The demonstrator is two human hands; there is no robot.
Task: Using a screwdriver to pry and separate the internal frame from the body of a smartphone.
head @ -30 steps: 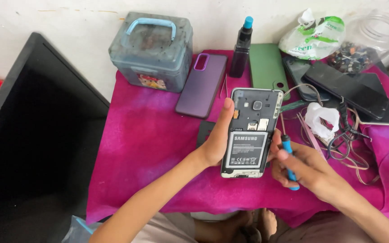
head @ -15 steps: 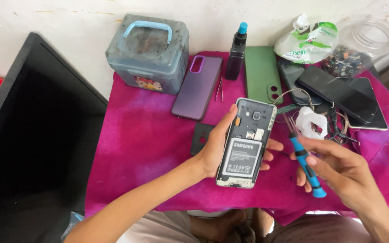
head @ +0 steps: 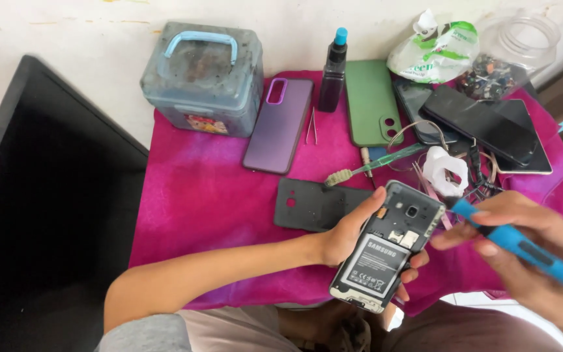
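Opened phone (head: 386,251): back cover off, battery showing, lying face down in your left hand (head: 350,231) at about 5 o'clock in the view, held above the near edge of the magenta cloth (head: 210,195). Left hand is cupped under it, thumb curled over the phone's left edge, fingertips (head: 410,272) showing past its right edge. A closed grip on the phone.

Right hand (head: 529,261) at 4 o'clock, fingers pinched around a blue screwdriver (head: 522,246). The tool runs from lower right up to the left, and its tip end sits just beside the phone's top right corner. You cannot tell whether the tip touches the phone.

Outward from the phone: a black back cover (head: 317,204) lies flat on the cloth just at 10 o'clock from it, partly behind your left thumb. A toothbrush (head: 376,164) lies above that. A white tape roll (head: 446,171) sits at 1 o'clock, near the screwdriver tip, among loose cables.

Further back: purple phone case (head: 279,125), tweezers (head: 311,127), dark bottle with a blue cap (head: 333,68), green phone case (head: 373,101). Grey box with a light blue handle (head: 203,78) at 11 o'clock. Two dark phones (head: 483,127) stacked at 2 o'clock, with a plastic bag (head: 434,49) and a clear jar (head: 509,55) behind them.

A black panel (head: 40,208) fills the left side, well apart from both hands.
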